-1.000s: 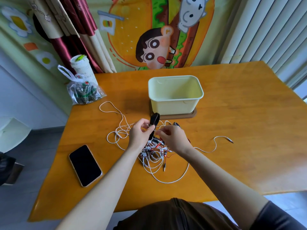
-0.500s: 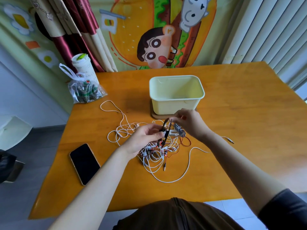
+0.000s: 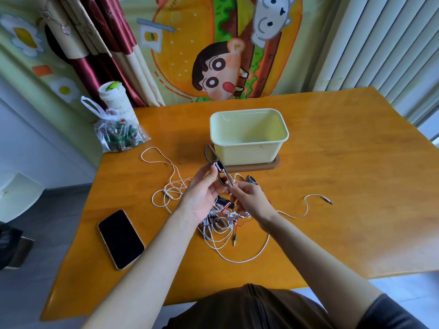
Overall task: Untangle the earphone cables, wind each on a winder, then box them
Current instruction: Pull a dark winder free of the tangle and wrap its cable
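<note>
A tangle of white and red earphone cables [image 3: 221, 224] lies on the orange table [image 3: 344, 186] in front of me. My left hand [image 3: 202, 193] holds a flat black winder [image 3: 219, 168] tilted up above the tangle, thumb on it. My right hand [image 3: 248, 198] pinches the winder's lower end together with a cable. A second dark winder [image 3: 251, 179] lies just behind my right hand. The pale yellow box [image 3: 249, 136] stands open and empty on a brown lid beyond my hands. One white cable ends in a jack plug [image 3: 327, 200] to the right.
A black phone [image 3: 121, 238] lies face up at the left front. A clear plastic bag [image 3: 118, 136] and a paper cup [image 3: 114, 98] stand at the table's back left corner. Curtains and a cartoon wall hanging are behind the table.
My right hand came back from near the box to the winder's lower end. My left hand lifted and turned the winder so it points toward the box.
</note>
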`<state>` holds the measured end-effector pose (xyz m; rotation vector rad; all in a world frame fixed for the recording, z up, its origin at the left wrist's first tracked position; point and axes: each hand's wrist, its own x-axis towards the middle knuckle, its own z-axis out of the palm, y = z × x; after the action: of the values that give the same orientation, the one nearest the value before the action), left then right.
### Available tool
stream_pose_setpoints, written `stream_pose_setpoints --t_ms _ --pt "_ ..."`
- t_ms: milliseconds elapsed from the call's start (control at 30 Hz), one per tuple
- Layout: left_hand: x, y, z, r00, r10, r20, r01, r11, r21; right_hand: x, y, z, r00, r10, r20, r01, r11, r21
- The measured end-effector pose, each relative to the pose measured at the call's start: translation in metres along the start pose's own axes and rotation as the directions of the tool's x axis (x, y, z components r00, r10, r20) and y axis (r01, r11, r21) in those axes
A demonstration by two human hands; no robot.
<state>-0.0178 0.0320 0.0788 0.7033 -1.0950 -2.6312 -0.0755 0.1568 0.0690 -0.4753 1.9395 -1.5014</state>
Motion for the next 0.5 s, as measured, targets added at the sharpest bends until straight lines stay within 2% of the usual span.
stream_pose_setpoints --t_ms 133,233,300,333,400,467,500 --pt "0.005 -0.001 0.001 0.991 0.062 -0.122 -0.057 0.998 0.038 -0.001 0.000 0.005 0.993 -0.108 -0.046 0.097 0.975 -0.199" --pt "0.010 -0.003 -0.003 0.966 0.145 -0.213 -0.108 0.978 0.177 -0.003 -0.002 0.005 0.978 -0.200 -0.052 0.172 0.928 -0.330" --pt "0.012 -0.005 -0.010 0.939 0.222 -0.263 -0.121 0.929 0.350 -0.005 -0.007 0.003 0.967 -0.254 -0.028 0.223 0.891 -0.396" --pt "0.013 -0.006 -0.013 0.927 0.275 -0.255 -0.126 0.868 0.481 -0.005 -0.010 0.001 0.958 -0.287 -0.009 0.255 0.864 -0.433" --pt "0.014 -0.007 -0.018 0.912 0.382 -0.152 -0.149 0.652 0.744 -0.005 -0.016 -0.006 0.933 -0.358 0.042 0.322 0.774 -0.545" --pt "0.014 -0.006 -0.021 0.904 0.427 -0.017 -0.192 0.440 0.877 -0.002 -0.022 -0.014 0.917 -0.388 0.090 0.347 0.670 -0.656" --pt "0.013 -0.004 -0.022 0.903 0.429 0.027 -0.206 0.377 0.903 0.000 -0.025 -0.018 0.917 -0.385 0.103 0.348 0.646 -0.680"
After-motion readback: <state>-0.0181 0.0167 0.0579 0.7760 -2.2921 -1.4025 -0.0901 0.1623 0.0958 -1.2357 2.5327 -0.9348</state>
